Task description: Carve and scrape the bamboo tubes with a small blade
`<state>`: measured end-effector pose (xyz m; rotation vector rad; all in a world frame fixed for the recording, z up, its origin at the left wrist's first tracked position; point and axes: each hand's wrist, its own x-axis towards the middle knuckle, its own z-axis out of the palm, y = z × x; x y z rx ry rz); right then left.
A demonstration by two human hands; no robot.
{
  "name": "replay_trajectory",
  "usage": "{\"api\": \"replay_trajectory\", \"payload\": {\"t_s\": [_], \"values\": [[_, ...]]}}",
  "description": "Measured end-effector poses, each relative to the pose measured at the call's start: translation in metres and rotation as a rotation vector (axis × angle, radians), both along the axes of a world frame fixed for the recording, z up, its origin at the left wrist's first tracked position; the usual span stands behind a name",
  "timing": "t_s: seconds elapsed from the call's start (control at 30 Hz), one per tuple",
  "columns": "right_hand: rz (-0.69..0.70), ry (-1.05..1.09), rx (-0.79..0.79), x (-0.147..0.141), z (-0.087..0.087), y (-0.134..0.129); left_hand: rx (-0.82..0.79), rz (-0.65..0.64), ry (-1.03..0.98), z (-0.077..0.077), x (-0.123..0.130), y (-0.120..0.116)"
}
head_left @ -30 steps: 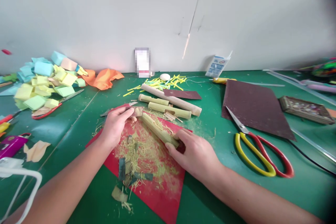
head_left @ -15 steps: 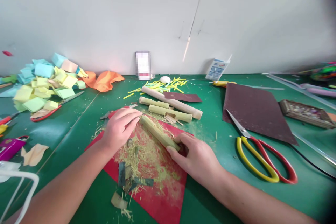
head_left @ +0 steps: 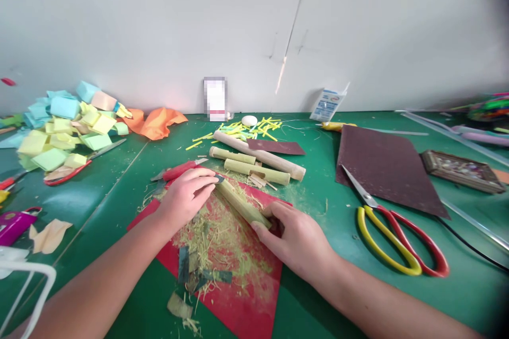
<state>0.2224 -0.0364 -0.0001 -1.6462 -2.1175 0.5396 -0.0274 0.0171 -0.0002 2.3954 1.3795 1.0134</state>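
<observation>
A pale green bamboo piece (head_left: 240, 204) lies slantwise over the red sheet (head_left: 258, 296), its far end pointing up and left. My right hand (head_left: 296, 233) is closed round its near end, thumb on the side facing me. At the far end my left hand (head_left: 186, 193) pinches a small dark scrap of sandpaper (head_left: 219, 179) against the bamboo; most of the scrap is hidden by the fingers. Fine shavings (head_left: 210, 249) and several dark scraps (head_left: 184, 265) cover the sheet. Just beyond my left hand is a red-handled knife (head_left: 178, 170).
Other bamboo pieces (head_left: 262, 172) lie behind the sheet. On the right are large scissors (head_left: 392, 238), dark sandpaper (head_left: 382, 169) and a small tray (head_left: 463, 175). Folded papers (head_left: 63, 130) and orange paper (head_left: 157, 123) are at left, near a white wire frame (head_left: 50, 280).
My left fingers have shifted slightly at the bamboo's far end, and the dark scrap now shows beneath them. More of the red knife handle is visible. My right hand keeps its grip.
</observation>
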Motion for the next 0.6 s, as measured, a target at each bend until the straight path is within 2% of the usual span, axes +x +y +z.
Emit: {"api": "replay_trajectory", "payload": {"t_s": [0.33, 0.4, 0.53, 0.6], "values": [[0.000, 0.003, -0.008, 0.000, 0.000, 0.001, -0.054, -0.003, -0.032, 0.003, 0.002, -0.002], [-0.003, -0.001, -0.002, 0.000, 0.000, 0.002, -0.117, 0.061, -0.167, 0.003, 0.003, -0.002], [0.001, -0.008, 0.003, 0.000, 0.000, 0.001, -0.275, 0.318, -0.586, -0.002, 0.001, 0.003], [0.007, -0.021, 0.018, 0.000, 0.000, 0.001, -0.305, 0.353, -0.688, -0.006, -0.001, 0.008]]}}
